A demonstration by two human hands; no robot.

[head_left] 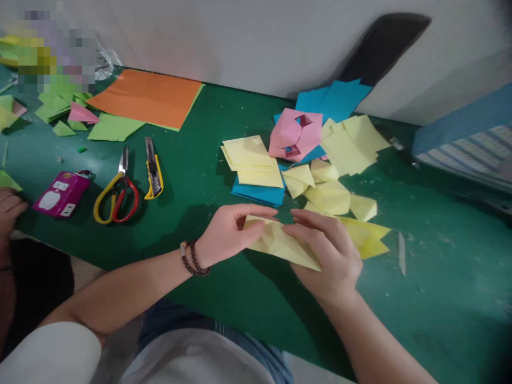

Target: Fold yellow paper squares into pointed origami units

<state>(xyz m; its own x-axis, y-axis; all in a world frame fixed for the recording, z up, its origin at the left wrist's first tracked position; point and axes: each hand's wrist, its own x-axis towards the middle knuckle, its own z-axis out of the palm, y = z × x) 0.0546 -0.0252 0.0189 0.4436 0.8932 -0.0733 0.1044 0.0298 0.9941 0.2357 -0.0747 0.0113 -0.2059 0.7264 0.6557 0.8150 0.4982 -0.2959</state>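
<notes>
Between both hands is a folded pale yellow paper (280,242), above the front part of the green table (180,234). My left hand (230,232), with dark beads at the wrist, pinches its left end between thumb and fingers. On the right end, my right hand (328,248) grips the paper, fingers bent over its top and the thumb partly hidden. Just beyond lie folded yellow pieces (328,197), a stack of yellow sheets (256,160) on blue paper (258,193), and a pink folded paper shape (296,133). A brighter yellow piece (366,237) shows behind my right hand.
Scissors (120,192), a yellow cutter (152,170) and a purple packet (63,193) lie at left. Orange paper (148,96) and green scraps are at the back left. Another person's hand (10,210) is at the left edge. A blue box (468,138) stands at right.
</notes>
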